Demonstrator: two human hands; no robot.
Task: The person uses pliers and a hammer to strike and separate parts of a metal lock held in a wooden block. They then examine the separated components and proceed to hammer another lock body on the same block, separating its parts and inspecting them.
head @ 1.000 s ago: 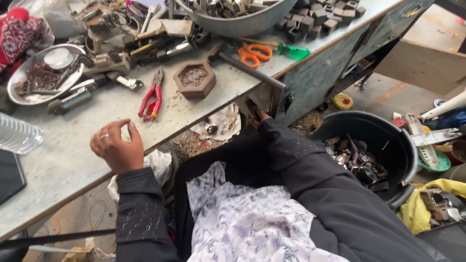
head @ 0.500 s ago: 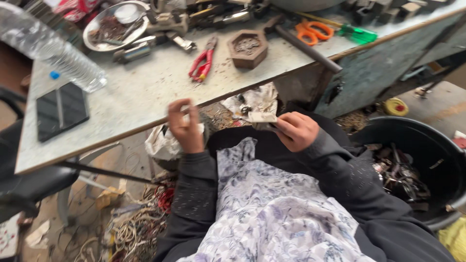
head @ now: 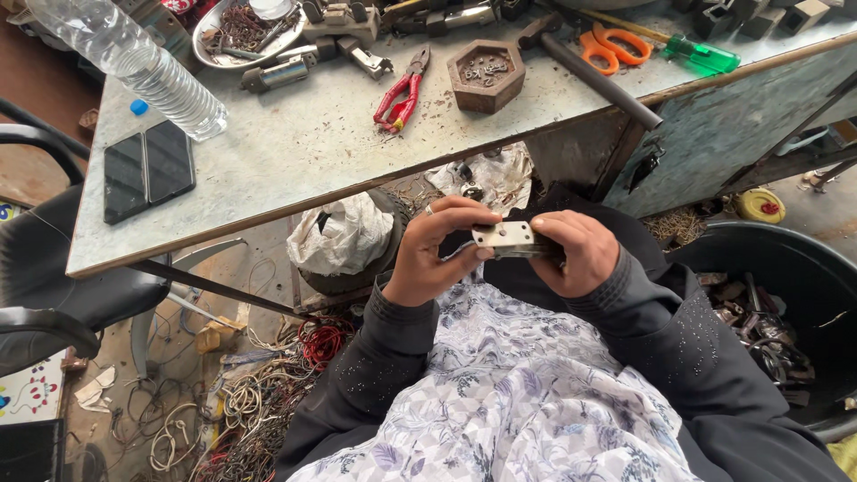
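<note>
Centrally, a small metal plate [head: 505, 238] sits over the lap, clamped between both hands: left hand [head: 435, 254] at its 9 o'clock, right hand [head: 574, 251] at 3. At 12 stands the bench [head: 295, 152] with red pliers [head: 402, 90]; at 4, a black tub [head: 786, 259].

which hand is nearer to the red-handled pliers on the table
Left. The left hand holds the small silver metal block almost directly below the red-handled pliers, under the table edge. The right hand holds the block's other end, farther right.
</note>
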